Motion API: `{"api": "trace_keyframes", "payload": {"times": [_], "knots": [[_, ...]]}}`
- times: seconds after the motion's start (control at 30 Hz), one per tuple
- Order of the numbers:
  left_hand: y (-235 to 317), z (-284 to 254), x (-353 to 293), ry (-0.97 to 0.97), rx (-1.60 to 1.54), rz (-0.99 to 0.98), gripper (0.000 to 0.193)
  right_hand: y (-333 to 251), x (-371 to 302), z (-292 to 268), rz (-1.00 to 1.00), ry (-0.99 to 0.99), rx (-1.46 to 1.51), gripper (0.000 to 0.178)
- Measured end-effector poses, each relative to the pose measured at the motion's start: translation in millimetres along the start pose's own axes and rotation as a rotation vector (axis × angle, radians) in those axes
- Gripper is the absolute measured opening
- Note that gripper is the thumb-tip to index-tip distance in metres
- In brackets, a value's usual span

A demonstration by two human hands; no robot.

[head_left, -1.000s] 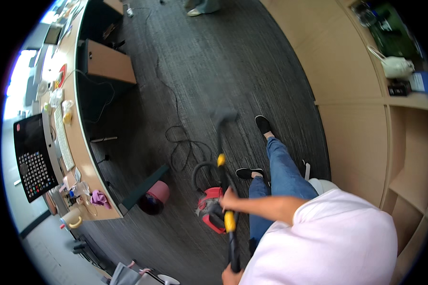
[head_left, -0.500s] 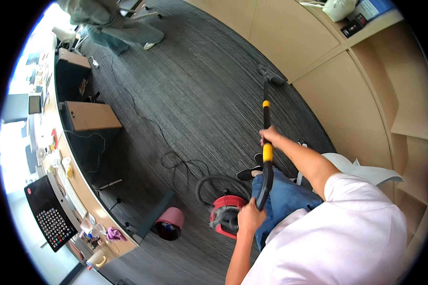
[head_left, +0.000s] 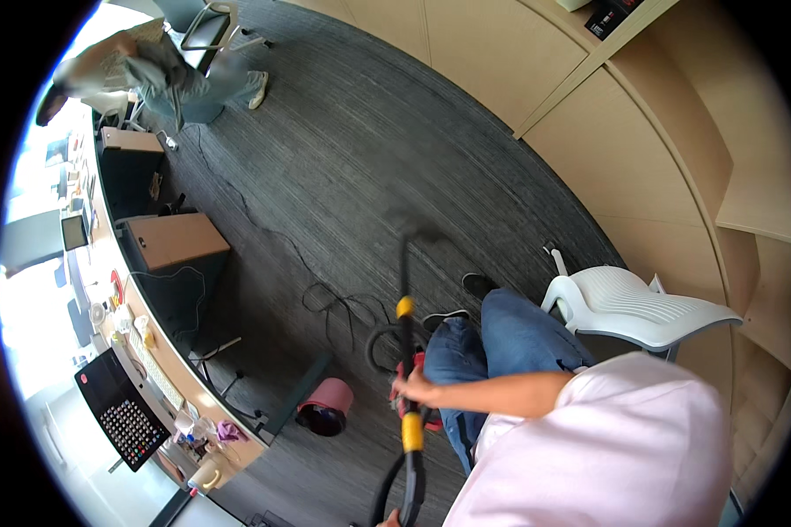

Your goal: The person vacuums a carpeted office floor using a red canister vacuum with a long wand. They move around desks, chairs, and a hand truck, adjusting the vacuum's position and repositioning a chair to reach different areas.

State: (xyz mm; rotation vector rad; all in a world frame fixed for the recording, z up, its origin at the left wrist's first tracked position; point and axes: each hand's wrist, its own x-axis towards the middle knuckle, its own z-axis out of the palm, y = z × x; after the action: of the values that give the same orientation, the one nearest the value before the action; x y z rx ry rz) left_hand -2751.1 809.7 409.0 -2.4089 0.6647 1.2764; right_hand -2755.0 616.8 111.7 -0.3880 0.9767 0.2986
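A vacuum cleaner wand [head_left: 405, 329], black with yellow collars, slants across the lower middle of the view. My right hand [head_left: 417, 386] is wrapped round it just above the lower yellow collar. At the lower edge my left hand [head_left: 390, 519] grips the handle end and is mostly cut off. The dark floor head [head_left: 426, 230] lies on the carpet, blurred by motion. Behind the wand and my right hand, the red vacuum cleaner body [head_left: 419, 362] is partly hidden. Its black hose [head_left: 383, 492] curves beside the handle.
A pink bin [head_left: 332, 393] stands left of the vacuum. A black cord [head_left: 281, 235] trails over the carpet. Desks with drawer units [head_left: 177, 240] line the left. A white chair [head_left: 637, 294] and wooden cabinets [head_left: 624, 149] are at right. Another person [head_left: 171, 83] bends at the far left.
The wand and floor head have swung back from the cabinet base toward me and leftward. Both my hands have moved down and left. The other person now leans toward the desk.
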Motion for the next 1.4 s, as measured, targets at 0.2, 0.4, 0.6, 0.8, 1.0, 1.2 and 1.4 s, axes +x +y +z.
{"api": "trace_keyframes", "payload": {"times": [0.2, 0.4, 0.6, 0.8, 1.0, 1.2, 1.4], "knots": [[138.0, 12.8, 141.5, -0.01, 0.165, 0.403, 0.031, -73.3, 20.2, -209.3, -0.178, 0.291, 0.269, 0.016], [72.5, -21.4, 129.9, -0.018, 0.244, 0.228, 0.034, -20.8, 92.9, -110.9, -0.151, 0.327, 0.132, 0.021], [-21.2, -49.2, 5.2, -0.007, 0.137, -0.155, 0.043, 45.4, 57.6, 72.0, 0.099, 0.02, 0.071, 0.053], [-86.5, -21.7, 45.6, -0.158, 0.213, 0.075, 0.04, 55.0, 31.0, 31.7, -0.13, 0.135, 0.114, 0.039], [71.3, 66.3, 185.6, 0.044, 0.036, 0.657, 0.035, 7.1, 55.0, -223.7, -0.277, 0.474, 0.16, 0.018], [-40.9, 82.3, 154.0, -0.124, -0.074, 0.33, 0.042, 109.7, 132.6, -124.0, -0.251, 0.473, -0.118, 0.008], [-193.0, 73.8, -47.5, -0.028, -0.011, -0.148, 0.034, 199.9, 33.2, 137.9, 0.134, 0.07, -0.067, 0.052]]}}
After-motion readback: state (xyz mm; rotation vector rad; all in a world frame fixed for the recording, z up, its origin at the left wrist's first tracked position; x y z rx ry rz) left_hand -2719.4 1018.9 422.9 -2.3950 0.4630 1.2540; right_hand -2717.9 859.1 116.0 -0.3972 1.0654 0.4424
